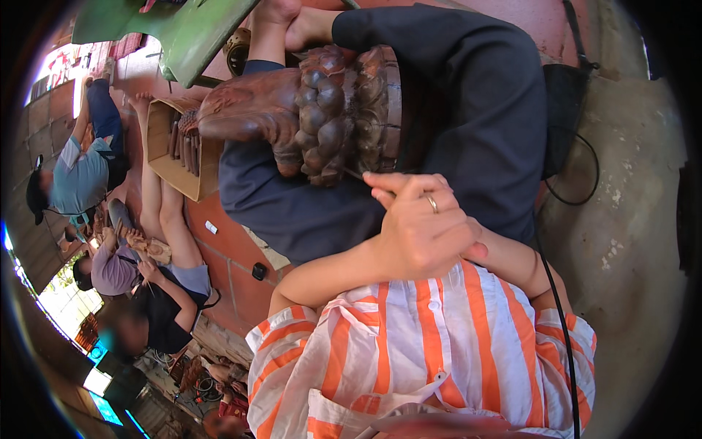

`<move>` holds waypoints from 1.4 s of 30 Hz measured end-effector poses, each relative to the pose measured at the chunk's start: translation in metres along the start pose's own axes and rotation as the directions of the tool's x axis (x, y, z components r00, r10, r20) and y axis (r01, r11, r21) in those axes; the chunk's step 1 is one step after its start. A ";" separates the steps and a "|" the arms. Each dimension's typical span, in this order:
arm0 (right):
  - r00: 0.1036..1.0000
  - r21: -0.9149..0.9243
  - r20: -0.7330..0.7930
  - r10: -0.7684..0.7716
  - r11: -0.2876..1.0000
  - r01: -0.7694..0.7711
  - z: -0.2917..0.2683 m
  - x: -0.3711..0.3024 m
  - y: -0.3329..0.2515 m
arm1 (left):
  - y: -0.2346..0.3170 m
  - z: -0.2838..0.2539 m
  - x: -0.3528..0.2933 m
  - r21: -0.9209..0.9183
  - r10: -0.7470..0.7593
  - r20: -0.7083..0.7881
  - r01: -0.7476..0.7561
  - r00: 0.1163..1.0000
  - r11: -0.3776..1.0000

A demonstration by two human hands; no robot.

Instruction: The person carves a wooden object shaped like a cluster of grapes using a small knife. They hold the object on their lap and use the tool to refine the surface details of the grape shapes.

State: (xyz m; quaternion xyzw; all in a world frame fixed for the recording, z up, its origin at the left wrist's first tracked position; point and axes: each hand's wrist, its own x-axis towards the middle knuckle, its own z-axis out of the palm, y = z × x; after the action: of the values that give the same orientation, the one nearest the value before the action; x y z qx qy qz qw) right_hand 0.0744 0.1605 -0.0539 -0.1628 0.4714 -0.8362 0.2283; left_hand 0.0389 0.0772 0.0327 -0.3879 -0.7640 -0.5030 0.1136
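Note:
A dark reddish-brown wood carving [322, 117] lies sideways across my lap, with rounded bumps round its middle and a flat base end at the right. My left hand [417, 238] and my right hand [461, 227] are closed together, overlapping, just below the carving's base end. A thin carving tool [353, 173] pokes out from the fingers and reaches the carving's lower edge. Its handle is hidden inside the hands. One finger wears a ring.
Left of the carving stands a cardboard box [164, 157] of tools with brown handles. A green chair [175, 36] is beyond it. A small black object [259, 271] lies on the tiles. Other people [88, 172] sit at the left. A black cable [559, 307] hangs down my right side.

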 end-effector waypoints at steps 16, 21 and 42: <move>0.999 -0.036 -0.029 -0.031 0.999 0.030 -0.002 0.009 0.012 | -0.019 -0.001 0.001 0.008 0.028 -0.045 -0.028 0.999 1.000; 1.000 -0.008 -0.012 -0.027 1.000 0.027 0.004 0.005 0.010 | -0.004 -0.001 -0.006 0.054 -0.018 -0.004 0.018 1.000 0.998; 0.997 -0.029 -0.024 -0.079 0.996 0.079 0.005 0.008 0.018 | -0.019 -0.004 -0.009 -0.016 0.017 -0.055 -0.018 0.998 1.000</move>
State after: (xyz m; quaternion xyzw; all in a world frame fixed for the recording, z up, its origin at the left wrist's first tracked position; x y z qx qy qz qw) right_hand 0.0743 0.1445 -0.0664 -0.1739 0.4793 -0.8397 0.1868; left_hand 0.0305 0.0660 0.0164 -0.3816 -0.7529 -0.5187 0.1359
